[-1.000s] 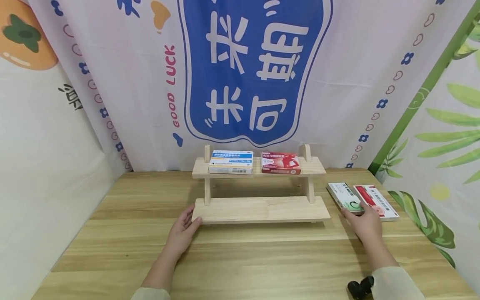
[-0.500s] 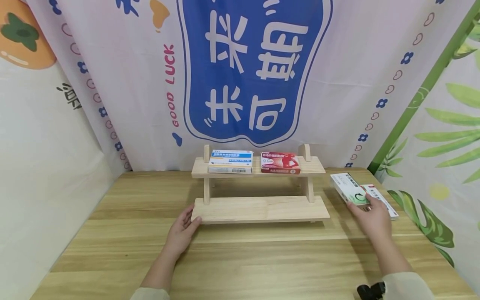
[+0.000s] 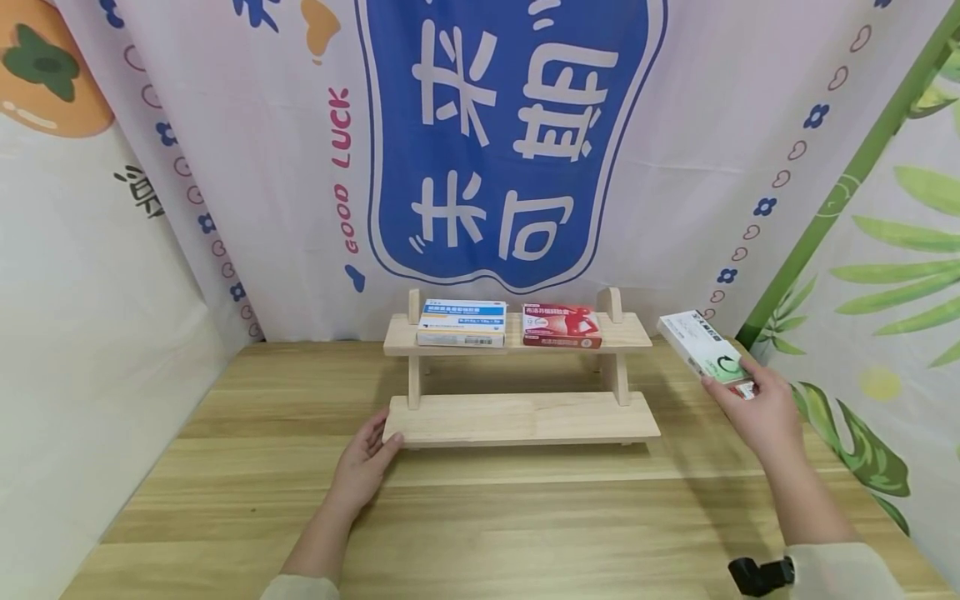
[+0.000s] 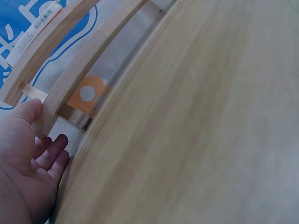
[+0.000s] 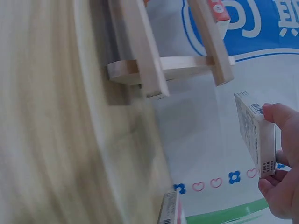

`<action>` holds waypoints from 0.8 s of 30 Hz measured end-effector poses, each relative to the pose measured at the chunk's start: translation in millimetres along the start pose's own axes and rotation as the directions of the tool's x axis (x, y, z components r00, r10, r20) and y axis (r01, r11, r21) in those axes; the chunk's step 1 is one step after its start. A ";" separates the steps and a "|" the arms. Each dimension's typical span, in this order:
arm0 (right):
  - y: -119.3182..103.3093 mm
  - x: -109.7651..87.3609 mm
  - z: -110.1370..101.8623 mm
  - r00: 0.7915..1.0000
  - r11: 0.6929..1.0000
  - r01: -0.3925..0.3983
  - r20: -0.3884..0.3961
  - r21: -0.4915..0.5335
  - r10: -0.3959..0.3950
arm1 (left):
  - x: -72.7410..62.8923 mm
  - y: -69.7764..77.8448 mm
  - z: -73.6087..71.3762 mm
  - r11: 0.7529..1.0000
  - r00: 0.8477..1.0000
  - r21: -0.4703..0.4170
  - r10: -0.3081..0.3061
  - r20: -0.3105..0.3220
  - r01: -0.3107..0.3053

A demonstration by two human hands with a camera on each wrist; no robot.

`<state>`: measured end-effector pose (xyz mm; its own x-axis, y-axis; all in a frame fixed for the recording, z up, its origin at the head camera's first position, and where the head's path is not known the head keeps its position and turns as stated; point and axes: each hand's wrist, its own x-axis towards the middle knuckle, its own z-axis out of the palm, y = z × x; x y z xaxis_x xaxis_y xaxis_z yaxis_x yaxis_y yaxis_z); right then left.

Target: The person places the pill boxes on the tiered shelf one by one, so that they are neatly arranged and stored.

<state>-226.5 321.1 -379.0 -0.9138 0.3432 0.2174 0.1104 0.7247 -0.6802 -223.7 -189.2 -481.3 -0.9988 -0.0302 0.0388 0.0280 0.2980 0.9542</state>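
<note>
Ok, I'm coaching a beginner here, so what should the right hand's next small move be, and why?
Probably move the white-and-green box left, over the lower shelf: the right hand holds it raised beyond that shelf's right end, and the upper shelf already carries the blue-and-white box and the red box, while the lower carries none.

At the right of the view, the right hand (image 5: 290, 161) pinches a white box (image 5: 255, 133) between thumb and fingers, off the bench (image 5: 46, 121). Near it stands a wooden shelf (image 5: 145, 51) with a red box (image 5: 219, 11) on its farther board. Another box (image 5: 168, 209) pokes in at the bottom edge. Behind hangs a white cloth (image 5: 201, 126) printed with hearts and blue flowers.
</note>
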 end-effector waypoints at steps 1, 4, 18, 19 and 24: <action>-2.3 0.2 -2.1 1.000 1.000 0.015 -0.003 -0.004 -0.015 | 0.0 -0.1 0.1 1.000 1.000 -0.001 0.000 0.000 0.000; -10.0 0.1 -7.7 0.998 0.998 0.063 -0.017 -0.011 -0.063 | 0.2 -0.6 0.3 1.000 1.000 -0.002 0.001 -0.002 -0.001; -59.2 -6.6 -13.6 0.987 0.989 0.130 0.083 0.075 -0.136 | 0.1 0.2 0.4 1.000 1.000 -0.010 -0.006 0.000 0.006; -62.3 -6.8 -12.9 0.985 0.986 0.140 0.087 0.091 -0.148 | 0.3 0.3 0.4 1.000 1.000 -0.009 -0.005 0.000 0.005; -77.4 -8.2 -5.7 0.972 0.969 0.196 0.103 0.148 -0.212 | 1.2 0.2 0.2 1.000 1.000 -0.003 0.004 -0.004 -0.004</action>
<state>-225.3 265.6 -324.1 -0.9516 0.1181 0.2838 -0.1303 0.6812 -0.7204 -225.0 -189.0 -481.1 -0.9985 -0.0332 0.0435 0.0318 0.2953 0.9549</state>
